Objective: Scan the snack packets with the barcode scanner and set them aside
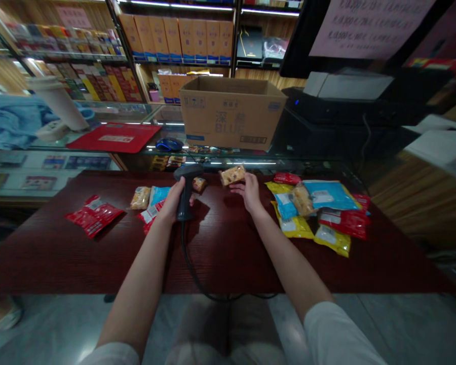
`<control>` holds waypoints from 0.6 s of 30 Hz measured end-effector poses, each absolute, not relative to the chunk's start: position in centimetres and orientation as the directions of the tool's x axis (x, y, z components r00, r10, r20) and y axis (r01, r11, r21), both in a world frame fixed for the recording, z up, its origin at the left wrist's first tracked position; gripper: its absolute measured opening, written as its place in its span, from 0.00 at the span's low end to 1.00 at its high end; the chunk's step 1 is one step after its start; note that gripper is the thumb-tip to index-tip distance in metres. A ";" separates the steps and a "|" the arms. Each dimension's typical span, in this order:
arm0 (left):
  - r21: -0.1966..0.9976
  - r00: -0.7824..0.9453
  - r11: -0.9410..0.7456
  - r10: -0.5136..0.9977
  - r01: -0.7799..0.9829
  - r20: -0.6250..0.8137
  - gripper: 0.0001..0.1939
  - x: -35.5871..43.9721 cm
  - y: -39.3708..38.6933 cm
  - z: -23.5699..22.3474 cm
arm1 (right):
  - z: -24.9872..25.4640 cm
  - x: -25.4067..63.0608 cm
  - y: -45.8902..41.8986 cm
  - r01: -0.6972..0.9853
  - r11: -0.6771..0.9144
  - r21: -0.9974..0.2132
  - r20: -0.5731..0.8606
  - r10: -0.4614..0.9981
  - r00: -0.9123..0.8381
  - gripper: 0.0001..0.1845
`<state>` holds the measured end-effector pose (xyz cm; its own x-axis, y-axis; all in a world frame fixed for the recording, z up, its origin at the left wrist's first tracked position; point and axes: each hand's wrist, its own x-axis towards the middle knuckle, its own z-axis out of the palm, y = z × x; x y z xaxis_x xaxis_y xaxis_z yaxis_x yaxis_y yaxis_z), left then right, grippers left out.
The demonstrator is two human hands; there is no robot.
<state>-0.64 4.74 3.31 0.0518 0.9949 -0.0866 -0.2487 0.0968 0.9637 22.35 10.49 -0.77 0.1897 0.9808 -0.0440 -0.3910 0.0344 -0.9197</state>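
My left hand (172,200) is wrapped round the handle of a dark barcode scanner (185,195), held upright with its head toward the right. From its base a black cable runs down over the table edge. In my right hand (251,191) I pinch one end of a small clear-wrapped snack bar (233,175), raised over the dark red table (220,253). Another small wrapped snack (199,183) lies just behind the scanner. Left of my left hand are a wrapped snack (140,197), a blue packet (159,194) and a red packet (94,216).
On the right lies a pile of blue (330,195), red and yellow packets (332,239). Behind the table, a glass counter carries a cardboard box (231,114), a blue-lit mouse (169,145), a red mat (116,137) and a white cup (59,101). A black machine (345,111) stands at right.
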 end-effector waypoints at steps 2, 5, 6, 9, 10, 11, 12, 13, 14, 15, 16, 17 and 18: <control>0.953 0.082 0.114 0.992 -0.282 -0.095 0.30 -0.5 4.5 3.3 | -0.1 24.8 8.9 -0.417 0.041 -0.908 -0.046 0.980 0.196 0.13; 0.939 0.194 0.178 0.973 -0.294 -0.123 0.32 -0.1 4.3 3.3 | 0.3 27.9 7.0 -0.410 0.054 -0.910 -0.032 0.979 0.199 0.12; 0.935 0.216 0.183 0.969 -0.305 -0.119 0.33 0.1 4.1 3.3 | 0.3 28.8 6.6 -0.409 0.051 -0.911 -0.035 0.979 0.198 0.11; 0.923 0.261 0.171 0.962 -0.344 -0.080 0.33 1.1 3.6 3.4 | 0.0 30.4 6.0 -0.422 0.013 -0.907 -0.080 0.976 0.202 0.12; 0.920 0.266 0.162 0.962 -0.357 -0.066 0.33 1.4 3.4 3.5 | -0.1 30.7 5.9 -0.429 0.004 -0.903 -0.092 0.975 0.202 0.13; 0.919 0.279 0.162 0.958 -0.360 -0.060 0.33 1.8 3.1 3.6 | -0.2 30.8 5.8 -0.438 -0.002 -0.899 -0.098 0.976 0.196 0.15; 0.919 0.297 0.168 0.953 -0.357 -0.059 0.33 2.1 2.8 3.7 | -0.3 30.9 5.8 -0.448 -0.007 -0.894 -0.098 0.979 0.181 0.17; 0.920 0.311 0.173 0.949 -0.353 -0.059 0.33 2.4 2.6 3.8 | -0.3 30.9 5.7 -0.456 -0.015 -0.890 -0.097 0.983 0.158 0.19; 0.921 0.327 0.179 0.943 -0.346 -0.061 0.33 2.6 2.4 3.8 | -0.4 30.8 5.6 -0.456 -0.033 -0.889 -0.100 0.987 0.124 0.21; 0.923 0.354 0.195 0.933 -0.331 -0.070 0.33 2.8 2.3 3.7 | -0.4 30.7 5.5 -0.452 -0.056 -0.890 -0.108 0.990 0.089 0.22; 0.925 0.385 0.213 0.919 -0.314 -0.082 0.33 2.9 2.2 3.6 | -0.3 30.6 5.4 -0.447 -0.081 -0.891 -0.120 0.991 0.059 0.23; 0.925 0.407 0.227 0.909 -0.303 -0.090 0.33 3.0 2.2 3.5 | -0.3 30.5 5.3 -0.446 -0.100 -0.890 -0.132 0.991 0.039 0.24; 0.924 0.418 0.234 0.904 -0.303 -0.092 0.32 3.2 2.1 3.3 | -0.2 30.4 5.2 -0.453 -0.111 -0.885 -0.138 0.990 0.027 0.26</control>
